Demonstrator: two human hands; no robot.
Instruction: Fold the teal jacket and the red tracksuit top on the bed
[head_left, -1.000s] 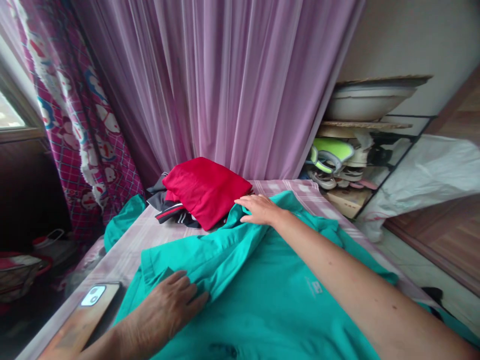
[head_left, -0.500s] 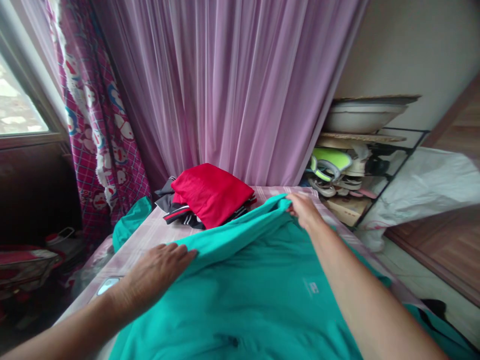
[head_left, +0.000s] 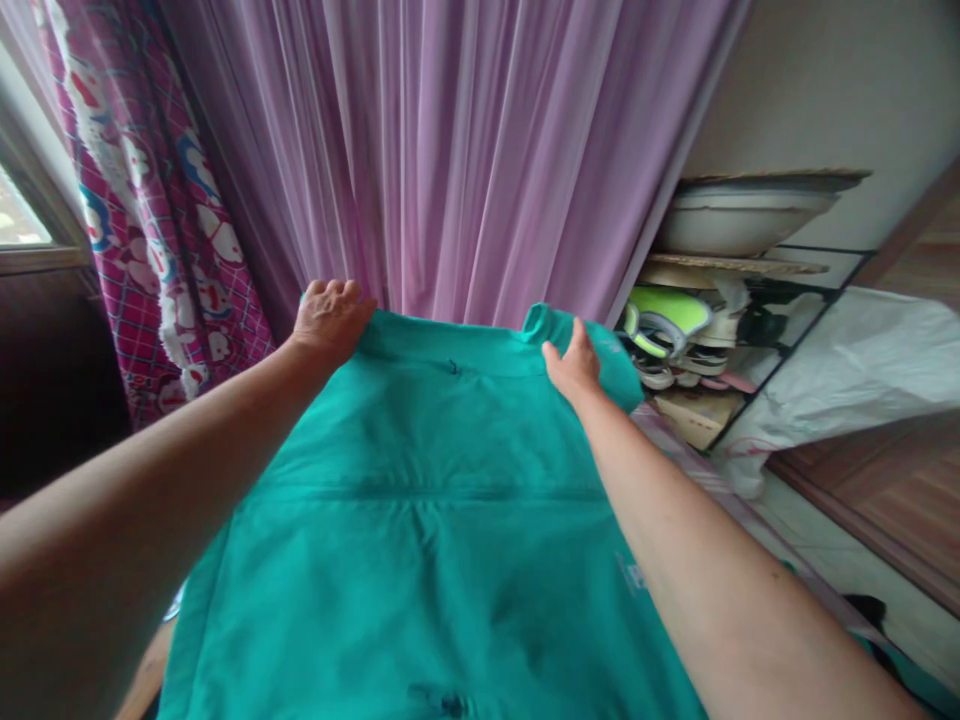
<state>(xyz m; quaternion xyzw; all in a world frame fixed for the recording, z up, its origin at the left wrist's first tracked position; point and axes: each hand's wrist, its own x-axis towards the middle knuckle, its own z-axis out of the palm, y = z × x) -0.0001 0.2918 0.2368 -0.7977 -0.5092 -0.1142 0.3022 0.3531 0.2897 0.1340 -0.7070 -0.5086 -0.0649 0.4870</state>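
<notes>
A teal garment (head_left: 435, 440) spreads across the lower middle, with a seam running crosswise, a dark thread-like mark near its far edge and small pale logos on the right. My left hand (head_left: 334, 318) is closed over its far left corner, knuckles up. On the far right side, my right hand (head_left: 574, 365) grips the same cloth, thumb and forefinger showing a little apart and the other fingers hidden. Beside the right hand the fabric stands up in a small fold and hangs over to the right.
A purple curtain (head_left: 442, 150) hangs straight behind the garment, with a patterned magenta curtain (head_left: 157, 230) to its left. At right stands a rack with a basin (head_left: 742, 220), shoes and a box (head_left: 697, 415). A white plastic bag (head_left: 862, 350) is next to it.
Both hands have moved the garment's far edge up and away; my left hand went forward, my right slightly left. The garment now covers the view of the red clothes pile.
</notes>
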